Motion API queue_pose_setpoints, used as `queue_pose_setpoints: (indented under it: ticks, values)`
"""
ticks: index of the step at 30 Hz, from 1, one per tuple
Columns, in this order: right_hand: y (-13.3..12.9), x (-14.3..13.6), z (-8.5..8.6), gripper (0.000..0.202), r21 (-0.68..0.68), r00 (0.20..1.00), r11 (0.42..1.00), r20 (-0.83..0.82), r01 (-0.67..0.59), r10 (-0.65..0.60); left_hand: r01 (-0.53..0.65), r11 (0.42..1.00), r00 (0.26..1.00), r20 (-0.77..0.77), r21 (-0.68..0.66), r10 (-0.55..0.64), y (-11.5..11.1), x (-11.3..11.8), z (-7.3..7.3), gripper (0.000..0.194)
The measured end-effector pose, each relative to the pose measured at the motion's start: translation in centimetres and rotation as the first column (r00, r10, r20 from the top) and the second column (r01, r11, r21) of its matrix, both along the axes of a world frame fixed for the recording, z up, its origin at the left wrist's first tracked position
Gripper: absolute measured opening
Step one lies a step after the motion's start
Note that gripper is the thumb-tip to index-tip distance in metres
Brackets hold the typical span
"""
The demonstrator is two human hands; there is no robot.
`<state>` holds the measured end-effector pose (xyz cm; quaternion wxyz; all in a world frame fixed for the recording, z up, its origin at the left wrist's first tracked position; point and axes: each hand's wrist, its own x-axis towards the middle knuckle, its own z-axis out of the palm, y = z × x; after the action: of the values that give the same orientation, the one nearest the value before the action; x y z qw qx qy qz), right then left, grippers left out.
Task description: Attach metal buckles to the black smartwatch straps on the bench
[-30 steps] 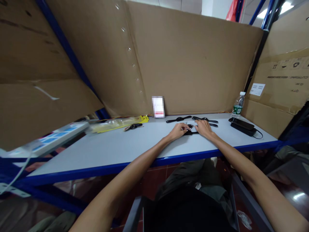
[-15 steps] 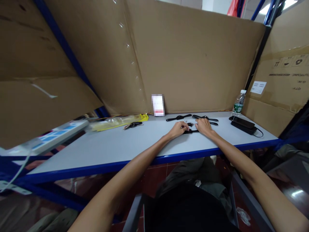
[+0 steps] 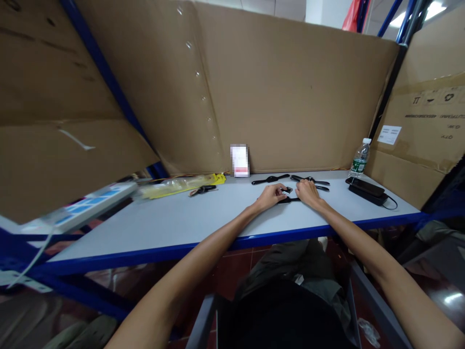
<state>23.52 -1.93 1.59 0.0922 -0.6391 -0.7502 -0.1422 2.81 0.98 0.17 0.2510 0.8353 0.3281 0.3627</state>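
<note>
Beyond the blue front edge of a grey bench, a person's left hand and right hand rest close together with fingers curled, a partly hidden black watch-like strap lying between them; whether either grip is closed on anything cannot be told. Just past the strap, by the left fingertips, is a small dark piece. Farther back lie another black watch-like band and, beyond the right hand, more black bands, before a brown cardboard wall.
</note>
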Motion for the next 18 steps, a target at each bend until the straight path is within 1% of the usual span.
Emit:
queue_pose_setpoints:
  ticks: [2,5,8,12,15,18]
  values:
    - [0.1,0.1,-0.2,0.033,0.01,1.0,1.0,0.002,0.002,-0.002,-0.012,1.0,1.0,-0.011,-0.007,0.012,0.0,0.1,0.0,0.023]
    - [0.1,0.2,-0.3,0.032,0.039,1.0,0.999,-0.001,-0.006,0.006,0.01,0.999,0.999,-0.048,0.04,-0.008,0.1,0.0,0.1,0.027]
    - [0.0,0.2,-0.2,0.032,0.024,0.999,1.0,-0.032,-0.004,0.004,0.03,0.996,0.997,-0.072,0.08,-0.024,0.1,-0.2,0.4,0.027]
    - [-0.2,0.0,0.2,0.035,0.004,0.998,1.0,-0.058,0.019,-0.019,0.045,0.999,0.998,-0.049,0.029,-0.043,0.0,-0.2,0.3,0.023]
    - [-0.3,-0.2,0.5,0.035,-0.007,0.998,1.0,-0.049,0.027,-0.028,0.003,1.0,1.0,0.002,-0.011,-0.003,0.0,0.0,0.1,0.027]
    - [-0.4,-0.3,0.8,0.036,-0.028,0.998,0.999,-0.038,0.047,-0.048,0.005,1.0,1.0,-0.029,0.002,-0.005,-0.1,0.0,0.3,0.025]
